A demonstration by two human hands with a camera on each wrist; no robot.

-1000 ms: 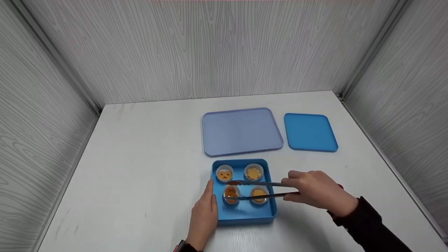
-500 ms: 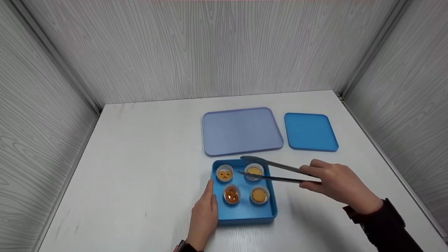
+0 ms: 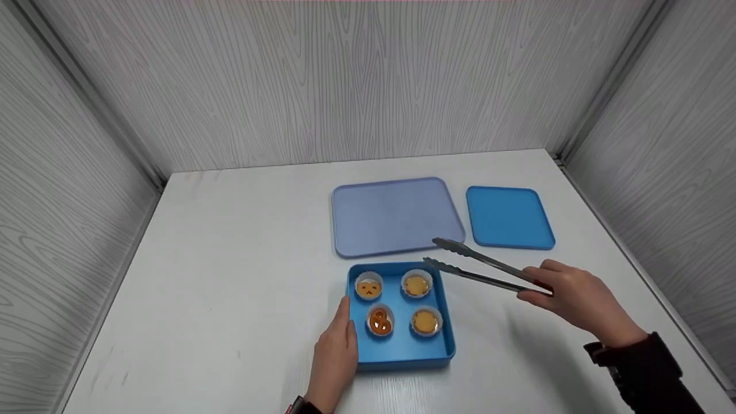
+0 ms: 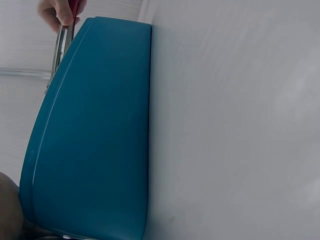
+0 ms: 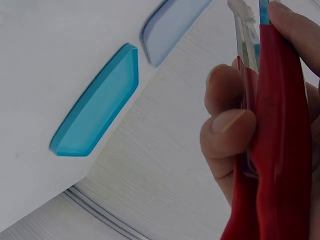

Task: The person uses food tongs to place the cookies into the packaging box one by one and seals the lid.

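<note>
My right hand (image 3: pixel 581 299) grips metal tongs (image 3: pixel 483 269) by their red handles (image 5: pixel 280 130). The tongs' jaws are spread apart with nothing between them, over the far right corner of the blue box (image 3: pixel 402 352). My left hand (image 3: pixel 334 352) rests against the box's left side with its fingers straight. Four small white cups stand inside: a bear-faced one (image 3: pixel 368 287) back left, a yellow one (image 3: pixel 417 284) back right, a glossy brown one (image 3: pixel 380 321) front left and a plain yellow one (image 3: pixel 426 321) front right.
A lavender tray-like lid (image 3: pixel 397 215) lies behind the box on the white table (image 3: pixel 241 259). To its right lies a smaller blue lid (image 3: pixel 509 217). Wood-grained panels (image 3: pixel 356 80) close off the back and both sides.
The tongs have lifted away from the front left cup, moving right and back, and their jaws are apart. The brown piece sits in that cup. My left hand has stayed still.
</note>
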